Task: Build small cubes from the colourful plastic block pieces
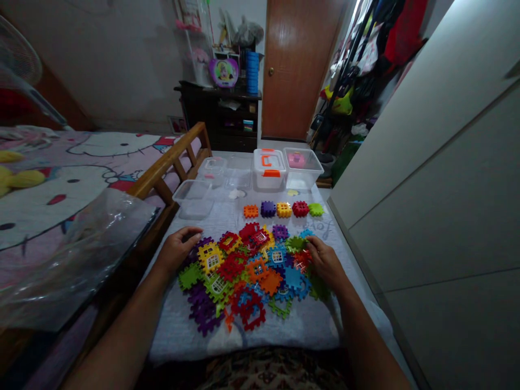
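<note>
Jumbled interlocking plastic tiles [270, 282] on pale cloth [170, 338] before person; edge pieces could slide off if swept wide, snagged teeth dragging neighbours. Tiles glossy, multicoloured, notched, some window-framed. Left hand [179, 249] loose, nothing gripped, at heap's left; right hand [326, 261] at green tile [294, 245], pinch unclear. Beyond: five-block row [284, 210], orange-latched box [270, 181].

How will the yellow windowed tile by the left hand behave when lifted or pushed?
Probably stiff: the yellow tile looks like flat moulded plastic. Likely light for its size, given its white lattice window. Pushed, it may snag, since its edges are toothed and it lies in a jumbled tile heap.
</note>
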A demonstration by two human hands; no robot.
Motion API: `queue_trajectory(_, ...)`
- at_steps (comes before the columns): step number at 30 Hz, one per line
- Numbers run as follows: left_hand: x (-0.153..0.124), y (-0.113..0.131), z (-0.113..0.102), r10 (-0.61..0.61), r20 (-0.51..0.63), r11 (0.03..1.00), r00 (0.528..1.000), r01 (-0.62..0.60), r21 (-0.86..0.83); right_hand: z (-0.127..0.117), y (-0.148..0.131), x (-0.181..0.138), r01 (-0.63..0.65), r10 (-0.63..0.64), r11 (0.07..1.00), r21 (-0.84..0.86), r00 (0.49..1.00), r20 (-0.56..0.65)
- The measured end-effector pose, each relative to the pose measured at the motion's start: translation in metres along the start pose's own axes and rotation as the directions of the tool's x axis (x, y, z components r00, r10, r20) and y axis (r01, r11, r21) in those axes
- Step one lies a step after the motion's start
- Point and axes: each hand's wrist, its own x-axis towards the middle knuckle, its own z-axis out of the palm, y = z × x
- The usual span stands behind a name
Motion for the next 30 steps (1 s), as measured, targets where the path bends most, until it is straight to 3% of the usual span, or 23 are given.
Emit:
queue_trajectory(3,-0.002,0.014,-0.005,0.049,-0.027,0.997,0.998,-0.048,0.056,0.000,-0.005,0.003,-0.034,0.036,0.998,0.043,0.998,-0.045)
queue_trajectory(7,-0.020,0.061,0.004,0.244,-0.023,0.967,0.969,-0.242,0.087,0.009,-0.014,0.004,-0.055,0.058,0.987,0.150,0.998,-0.018)
queue_trajectory(10,-0.042,0.103,0.027,0.324,0.147,0.946,0.935,-0.323,-0.033,0.020,-0.026,0.003,0.020,-0.027,0.977,0.210,0.999,0.031)
queue_trajectory(11,-0.049,0.115,0.035,0.337,0.231,0.941,0.913,-0.328,-0.078,0.024,-0.031,0.003,0.073,-0.082,0.974,0.212,0.996,0.032)
queue_trajectory(14,-0.062,0.136,0.058,0.325,0.340,0.945,0.882,-0.288,-0.156,0.036,-0.041,0.001,0.242,-0.250,0.951,0.191,0.968,0.018)
queue_trajectory(18,-0.065,0.138,0.076,0.349,0.389,0.935,0.853,-0.291,-0.200,0.052,-0.049,-0.006,0.318,-0.324,0.932,0.174,0.946,0.007)
queue_trajectory(21,-0.066,0.132,0.080,0.379,0.430,0.925,0.819,-0.337,-0.174,0.059,-0.050,-0.012,0.347,-0.356,0.921,0.176,0.934,0.024)
queue_trajectory(23,-0.068,0.128,0.080,0.364,0.439,0.930,0.821,-0.343,-0.131,0.056,-0.044,-0.013,0.339,-0.350,0.927,0.159,0.935,0.051)
queue_trajectory(27,-0.072,0.122,0.073,0.359,0.381,0.930,0.852,-0.363,-0.063,0.030,-0.011,-0.003,0.135,-0.134,0.988,-0.077,0.991,0.019)
queue_trajectory(30,-0.074,0.120,0.068,0.350,0.338,0.931,0.873,-0.363,-0.027,0.012,0.011,0.007,0.060,-0.036,0.939,-0.340,0.996,0.077)
